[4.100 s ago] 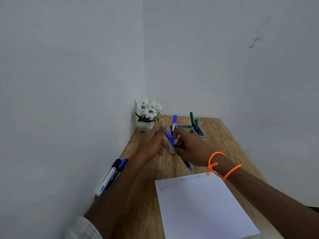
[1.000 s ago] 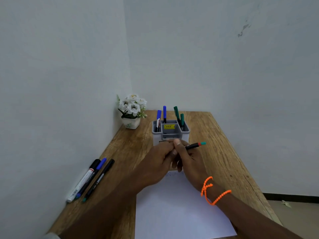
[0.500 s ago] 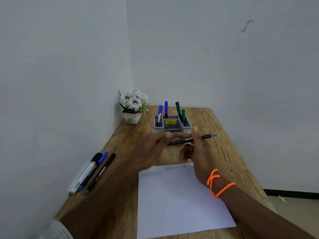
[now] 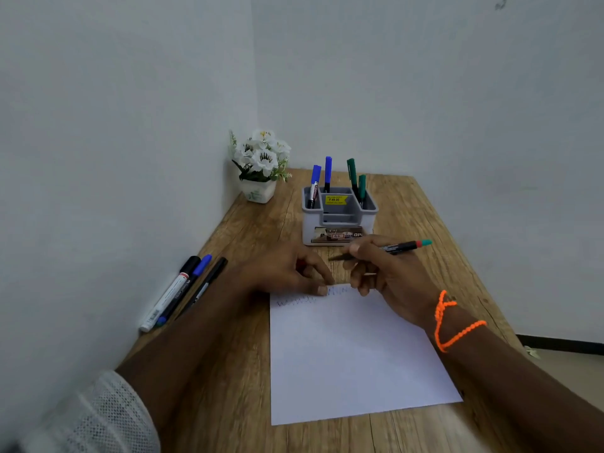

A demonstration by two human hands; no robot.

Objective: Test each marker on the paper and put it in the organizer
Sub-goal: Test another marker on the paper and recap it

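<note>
My right hand (image 4: pixel 392 276) grips a black marker (image 4: pixel 405 246) with a red band and a teal end. Its bare tip points left, just above the far edge of the white paper (image 4: pixel 353 354). My left hand (image 4: pixel 287 273) rests at the paper's far left corner, fingers curled around something small and red, apparently the marker cap. Scribbled test lines run along the paper's far edge. Behind the hands stands the grey organizer (image 4: pixel 372 209), holding two blue markers (image 4: pixel 327 171) on its left and two green markers (image 4: pixel 351 171) on its right.
Three loose markers (image 4: pixel 183 289) lie by the left wall: a white one with a black cap, a blue-capped one and a black one. A pot of white flowers (image 4: pixel 260 165) stands in the far left corner. The wooden table (image 4: pixel 425 217) meets walls at the left and back.
The hands have pulled apart, so the marker's tip is bare and the left hand has come away closed. The marker has dropped from in front of the organizer towards the paper's far edge.
</note>
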